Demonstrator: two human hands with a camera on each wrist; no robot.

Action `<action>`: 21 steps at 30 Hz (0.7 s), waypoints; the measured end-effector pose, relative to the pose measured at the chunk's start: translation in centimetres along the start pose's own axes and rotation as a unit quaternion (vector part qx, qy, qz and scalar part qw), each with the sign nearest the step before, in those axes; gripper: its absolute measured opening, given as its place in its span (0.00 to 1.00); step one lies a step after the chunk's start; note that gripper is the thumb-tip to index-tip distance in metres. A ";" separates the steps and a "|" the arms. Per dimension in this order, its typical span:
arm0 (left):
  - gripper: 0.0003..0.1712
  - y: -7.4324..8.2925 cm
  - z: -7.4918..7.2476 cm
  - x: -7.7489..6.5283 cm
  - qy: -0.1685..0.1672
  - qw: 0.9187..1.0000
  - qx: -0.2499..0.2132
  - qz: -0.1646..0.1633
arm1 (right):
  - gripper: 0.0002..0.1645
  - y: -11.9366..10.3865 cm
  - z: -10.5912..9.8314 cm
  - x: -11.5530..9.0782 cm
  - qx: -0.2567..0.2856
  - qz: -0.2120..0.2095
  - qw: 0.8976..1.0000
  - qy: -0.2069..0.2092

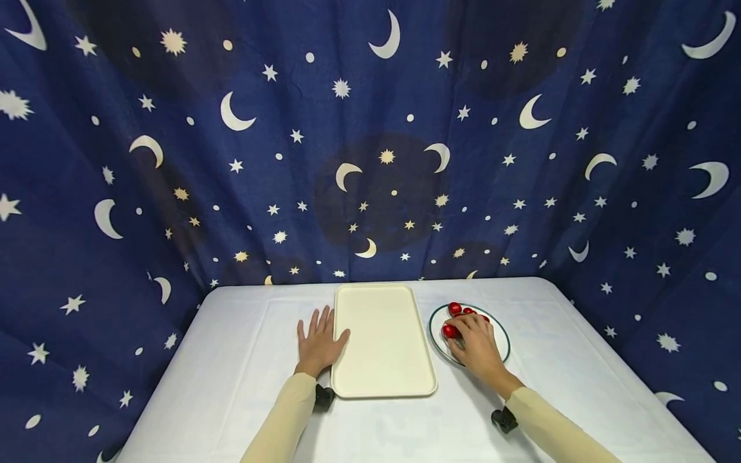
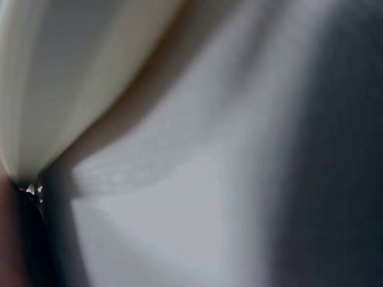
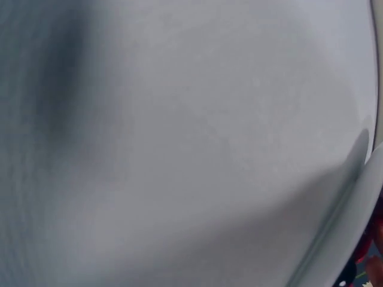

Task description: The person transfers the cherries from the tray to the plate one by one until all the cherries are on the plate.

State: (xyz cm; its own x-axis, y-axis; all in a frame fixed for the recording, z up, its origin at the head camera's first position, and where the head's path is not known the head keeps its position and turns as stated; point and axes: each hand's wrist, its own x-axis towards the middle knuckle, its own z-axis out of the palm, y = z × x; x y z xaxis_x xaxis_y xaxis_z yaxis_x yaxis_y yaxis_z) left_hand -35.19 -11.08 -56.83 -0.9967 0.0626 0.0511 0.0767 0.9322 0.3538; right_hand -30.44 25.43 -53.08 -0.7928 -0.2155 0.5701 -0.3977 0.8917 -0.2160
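In the head view my left hand point(image 1: 318, 347) lies with its fingers spread at the left edge of a cream rectangular tray point(image 1: 382, 341). The thumb reaches over the tray's rim. My right hand point(image 1: 480, 347) is over a round white plate point(image 1: 502, 341) with a dark green rim. Its thumb and fingers are curled about a shiny red ball point(image 1: 449, 331), small and tomato-like. Behind the fingers more red balls point(image 1: 455, 308) sit on the plate, partly hidden by the hand. A side of the plate point(image 3: 353, 227) also shows in the right wrist view.
A white cloth point(image 1: 243, 360) covers the table under the tray and plate. Dark blue curtains point(image 1: 370, 128) with moons and stars stand behind and at both sides. The left wrist view is mostly blurred sleeve and white cloth.
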 end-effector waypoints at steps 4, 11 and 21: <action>0.47 0.1 -0.2 0.0 0.004 1.000 0.001 0.000 | 0.24 0.1 -0.1 0.0 -0.003 0.006 1.000 -0.015; 0.47 0.0 0.1 0.0 0.006 1.000 0.001 0.002 | 0.24 0.0 -0.1 -0.4 -0.009 0.002 1.000 -0.028; 0.44 0.0 0.0 -0.6 0.011 0.999 -0.029 0.012 | 0.20 0.1 -0.1 -0.7 0.014 -0.015 1.000 0.019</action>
State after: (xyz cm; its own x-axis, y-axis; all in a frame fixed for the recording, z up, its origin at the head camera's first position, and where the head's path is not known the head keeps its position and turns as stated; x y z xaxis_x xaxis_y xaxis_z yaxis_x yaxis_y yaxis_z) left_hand -34.64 -11.11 -56.91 -0.9937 0.0768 0.0815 0.1035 0.9078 0.4064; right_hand -29.90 25.67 -53.40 -0.7619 -0.2268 0.6067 -0.4353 0.8729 -0.2202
